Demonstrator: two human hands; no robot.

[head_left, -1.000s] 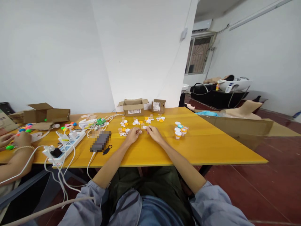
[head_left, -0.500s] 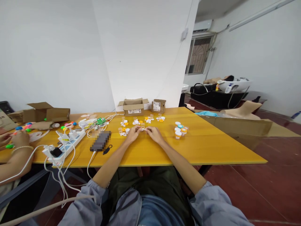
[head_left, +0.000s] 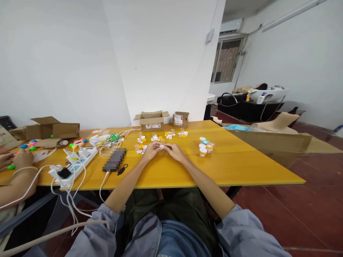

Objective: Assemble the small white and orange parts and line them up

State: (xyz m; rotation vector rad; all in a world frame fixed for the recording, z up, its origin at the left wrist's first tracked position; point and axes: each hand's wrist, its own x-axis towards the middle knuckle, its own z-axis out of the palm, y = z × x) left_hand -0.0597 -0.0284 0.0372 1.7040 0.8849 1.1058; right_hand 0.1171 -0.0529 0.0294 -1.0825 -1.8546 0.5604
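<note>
My left hand (head_left: 152,150) and my right hand (head_left: 173,151) meet over the middle of the table, fingers closed. Between their fingertips is a small white plastic piece (head_left: 161,146) with dark spots or holes; its exact kind is too small to make out. A small clear cup (head_left: 163,141) shows just behind the fingertips. To the left of my left hand lie small white parts (head_left: 140,151) and an orange ring-like part (head_left: 141,146). Farther back, several clear cups (head_left: 153,134) stand with similar white and orange pieces around them. Capped jars (head_left: 203,152) are clustered to the right.
Cardboard boxes (head_left: 151,121) stand against the wall. On the left are a power strip (head_left: 80,166) with trailing white cables, a blurred dark device (head_left: 115,160) and another person's hands (head_left: 23,159) among coloured balls. The table's front edge (head_left: 214,185) runs before me.
My fingertips have come closer together around the white piece, which now shows its spotted face. The right hand has shifted slightly left. The surrounding parts and jars stay put.
</note>
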